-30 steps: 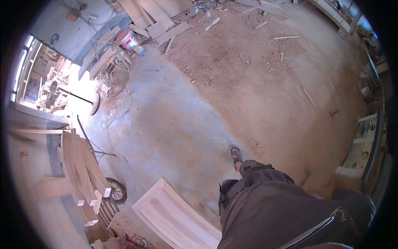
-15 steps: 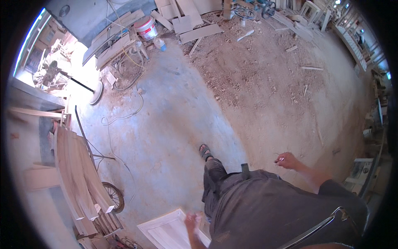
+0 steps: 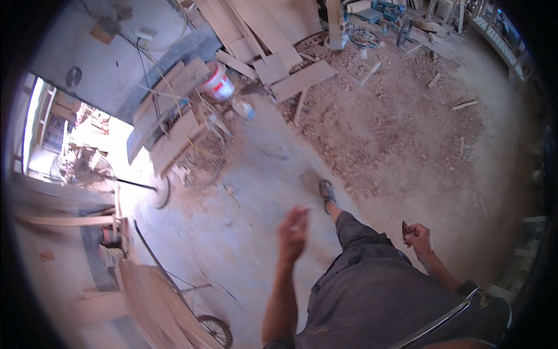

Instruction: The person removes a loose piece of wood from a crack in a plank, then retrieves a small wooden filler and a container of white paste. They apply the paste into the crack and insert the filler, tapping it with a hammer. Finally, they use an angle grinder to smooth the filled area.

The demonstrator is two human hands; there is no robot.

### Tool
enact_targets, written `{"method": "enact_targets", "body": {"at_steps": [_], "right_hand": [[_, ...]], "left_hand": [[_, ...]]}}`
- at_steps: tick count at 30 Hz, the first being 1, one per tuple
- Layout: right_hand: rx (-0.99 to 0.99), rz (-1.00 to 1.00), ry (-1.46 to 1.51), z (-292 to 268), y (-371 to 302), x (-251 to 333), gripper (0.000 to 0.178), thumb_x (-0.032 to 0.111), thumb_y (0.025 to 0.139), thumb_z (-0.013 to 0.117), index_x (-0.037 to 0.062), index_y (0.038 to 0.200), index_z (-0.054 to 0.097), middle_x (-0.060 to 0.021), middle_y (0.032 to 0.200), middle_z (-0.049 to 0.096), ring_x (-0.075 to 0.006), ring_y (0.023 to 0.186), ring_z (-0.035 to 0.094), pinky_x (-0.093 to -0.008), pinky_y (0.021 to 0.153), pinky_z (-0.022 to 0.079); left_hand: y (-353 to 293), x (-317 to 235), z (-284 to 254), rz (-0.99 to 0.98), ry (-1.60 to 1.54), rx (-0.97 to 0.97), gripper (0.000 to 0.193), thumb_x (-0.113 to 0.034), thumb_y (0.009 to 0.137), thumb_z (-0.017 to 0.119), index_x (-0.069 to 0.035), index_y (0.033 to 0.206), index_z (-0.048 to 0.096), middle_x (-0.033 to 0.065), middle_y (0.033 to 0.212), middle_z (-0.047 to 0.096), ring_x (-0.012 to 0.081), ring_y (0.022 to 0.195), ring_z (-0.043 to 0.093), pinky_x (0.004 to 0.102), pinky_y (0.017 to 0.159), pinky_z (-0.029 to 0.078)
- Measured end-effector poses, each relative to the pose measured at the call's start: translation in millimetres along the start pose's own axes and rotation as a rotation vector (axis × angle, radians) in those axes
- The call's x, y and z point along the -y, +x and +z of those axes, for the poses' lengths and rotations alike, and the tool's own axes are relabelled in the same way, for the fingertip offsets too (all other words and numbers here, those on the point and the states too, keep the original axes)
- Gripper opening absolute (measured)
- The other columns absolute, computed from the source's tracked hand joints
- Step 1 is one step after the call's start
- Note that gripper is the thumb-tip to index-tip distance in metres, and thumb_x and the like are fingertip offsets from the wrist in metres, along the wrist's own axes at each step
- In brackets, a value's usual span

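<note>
My left hand (image 3: 293, 234) is raised over the concrete floor, blurred by motion. Its fingers look loosely open, with nothing visible in them. Off to the right, my right hand (image 3: 419, 239) is closed on a small flat dark-brown piece (image 3: 404, 230), pinched between fingers and thumb. What kind of thing it is cannot be made out. Below the hands are my dark shirt and trousers, and one sandalled foot (image 3: 327, 193) is stretched forward on the floor.
A white-and-red bucket (image 3: 218, 82) stands by leaning boards (image 3: 279, 43) at the back. A pedestal fan's round base (image 3: 161, 193) is near the bright doorway. Long planks (image 3: 152, 296) and a spoked wheel (image 3: 215, 330) are at lower left. Rubble (image 3: 386, 116) covers the ground ahead.
The view has turned and moved forward; the pale panel at the bottom has left the picture. My left hand has swung up and forward. The brown piece now shows more clearly in my right hand.
</note>
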State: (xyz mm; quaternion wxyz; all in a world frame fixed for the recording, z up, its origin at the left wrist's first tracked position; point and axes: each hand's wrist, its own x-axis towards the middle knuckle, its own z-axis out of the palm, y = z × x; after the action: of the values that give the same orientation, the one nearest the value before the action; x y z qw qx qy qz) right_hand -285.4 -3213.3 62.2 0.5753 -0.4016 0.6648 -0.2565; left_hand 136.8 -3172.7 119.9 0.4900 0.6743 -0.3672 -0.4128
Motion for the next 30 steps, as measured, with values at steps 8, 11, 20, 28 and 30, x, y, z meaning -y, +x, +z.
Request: {"method": "enact_targets", "body": {"at_steps": [8, 11, 20, 28, 30], "right_hand": [[0.504, -0.152, 0.041, 216.1, 168.1, 279.5, 0.022, 0.001, 0.085, 0.071, -0.0021, 0.107, 0.069, -0.0072, 0.092, 0.073, -0.0130, 0.080, 0.067, -0.0299, 0.069, 0.055], [0.716, -0.209, 0.141, 294.7, 203.5, 365.2, 0.021, 0.002, 0.090, 0.072, -0.0012, 0.111, 0.069, -0.0064, 0.096, 0.074, -0.0108, 0.084, 0.066, -0.0281, 0.072, 0.055], [0.832, -0.267, -0.050, 506.7, 346.9, 467.6, 0.023, 0.002, 0.091, 0.072, -0.0009, 0.113, 0.066, -0.0072, 0.102, 0.072, -0.0126, 0.091, 0.066, -0.0303, 0.081, 0.055], [0.725, -0.223, -0.484, 616.9, 508.3, 586.5, 0.030, 0.005, 0.090, 0.069, -0.0033, 0.118, 0.065, -0.0101, 0.103, 0.075, -0.0161, 0.086, 0.072, -0.0318, 0.078, 0.059], [0.673, -0.162, -0.391, 644.5, 536.7, 624.2, 0.029, 0.006, 0.090, 0.068, -0.0017, 0.118, 0.065, -0.0104, 0.101, 0.074, -0.0169, 0.084, 0.072, -0.0321, 0.073, 0.059]], "left_hand": [[210.5, -107.5, 24.9, -0.070, 0.076, 0.340, 0.044, -0.017, 0.101, 0.065, 0.003, 0.140, 0.057, 0.0154, 0.123, 0.072, 0.0217, 0.115, 0.067, 0.0348, 0.102, 0.050], [281.2, -132.5, -5.6, -0.083, -0.037, 0.198, 0.039, -0.017, 0.104, 0.062, 0.005, 0.136, 0.060, 0.0149, 0.126, 0.071, 0.0208, 0.119, 0.064, 0.0344, 0.104, 0.047], [506.7, -116.0, -122.0, -0.036, -0.304, -0.187, 0.029, -0.017, 0.108, 0.055, 0.003, 0.125, 0.068, 0.0051, 0.107, 0.072, 0.0107, 0.099, 0.064, 0.0267, 0.090, 0.052], [738.2, -109.9, -291.4, 0.008, -0.451, -0.468, 0.037, -0.028, 0.110, 0.054, -0.012, 0.077, 0.054, -0.0068, 0.063, 0.045, 0.0042, 0.054, 0.039, 0.0250, 0.049, 0.031], [772.4, -115.8, -332.6, 0.001, -0.444, -0.493, 0.036, -0.030, 0.110, 0.055, -0.013, 0.078, 0.055, -0.0083, 0.063, 0.043, 0.0027, 0.055, 0.038, 0.0237, 0.049, 0.030]]}}
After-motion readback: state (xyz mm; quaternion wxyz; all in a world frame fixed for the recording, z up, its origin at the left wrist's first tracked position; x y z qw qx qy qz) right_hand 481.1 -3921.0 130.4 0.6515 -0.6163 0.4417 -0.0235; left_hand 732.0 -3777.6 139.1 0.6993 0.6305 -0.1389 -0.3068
